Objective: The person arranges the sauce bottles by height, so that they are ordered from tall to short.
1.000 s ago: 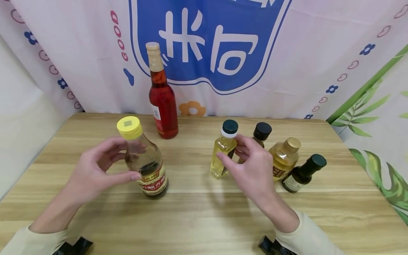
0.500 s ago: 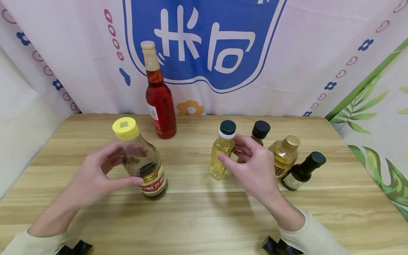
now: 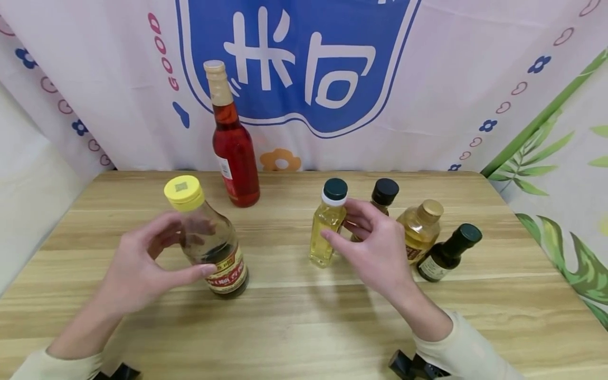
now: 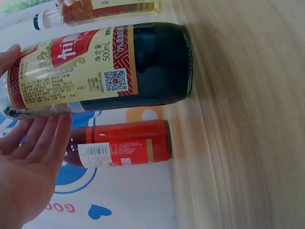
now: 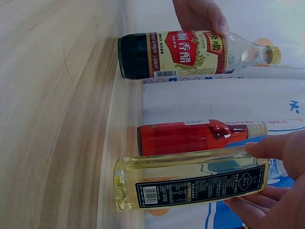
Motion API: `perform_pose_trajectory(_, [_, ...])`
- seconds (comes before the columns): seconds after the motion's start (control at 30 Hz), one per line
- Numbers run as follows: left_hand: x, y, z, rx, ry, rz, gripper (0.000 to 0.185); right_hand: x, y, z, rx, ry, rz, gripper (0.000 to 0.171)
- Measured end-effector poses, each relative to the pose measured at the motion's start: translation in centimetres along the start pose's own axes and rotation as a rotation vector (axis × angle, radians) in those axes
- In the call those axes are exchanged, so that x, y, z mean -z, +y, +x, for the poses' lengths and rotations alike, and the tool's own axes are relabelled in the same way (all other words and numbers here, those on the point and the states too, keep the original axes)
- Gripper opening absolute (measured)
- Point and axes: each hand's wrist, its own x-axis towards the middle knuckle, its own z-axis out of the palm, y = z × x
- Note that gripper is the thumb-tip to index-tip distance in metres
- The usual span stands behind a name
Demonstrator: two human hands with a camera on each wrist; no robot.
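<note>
My left hand [image 3: 138, 264] holds a vinegar bottle [image 3: 214, 243] with a yellow cap, thumb near its label and fingers behind. Dark liquid fills its lower part, and its red and cream label [image 4: 71, 67] shows in the left wrist view. To the right, my right hand [image 3: 380, 250] pinches a slim square bottle of pale yellow oil [image 3: 325, 232] between thumb and fingers. That one has a dark green cap and a black label [image 5: 200, 186]. Both bottles stand upright on the wooden table. The right hand's fingertips are partly hidden behind the oil bottle.
A tall bottle of red liquid [image 3: 235, 153] stands at the back, before a printed curtain [image 3: 152, 132]. Right of my right hand are a black-capped bottle [image 3: 385, 192], partly hidden, a gold-capped oil bottle [image 3: 420, 229] and a small dark green bottle [image 3: 446, 256].
The head view has turned slightly right, so the scene sits further left. Both hands keep their hold on the same bottles, which stay in place.
</note>
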Motion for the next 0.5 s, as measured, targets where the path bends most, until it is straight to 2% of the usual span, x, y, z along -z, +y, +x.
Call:
perform_pose_trajectory(0.27, [-0.5, 0.7, 0.7, -0.036, 0.051, -0.021, 0.061, -0.1, 0.0, 0.0, 0.010, 0.003, -0.002, 0.052])
perform_pose_trajectory(0.5, [-1.2, 1.8, 2.0, 0.047, 0.130, 0.002, 0.061, -0.2, 0.0, 0.0, 0.012, 0.002, -0.007, 0.051])
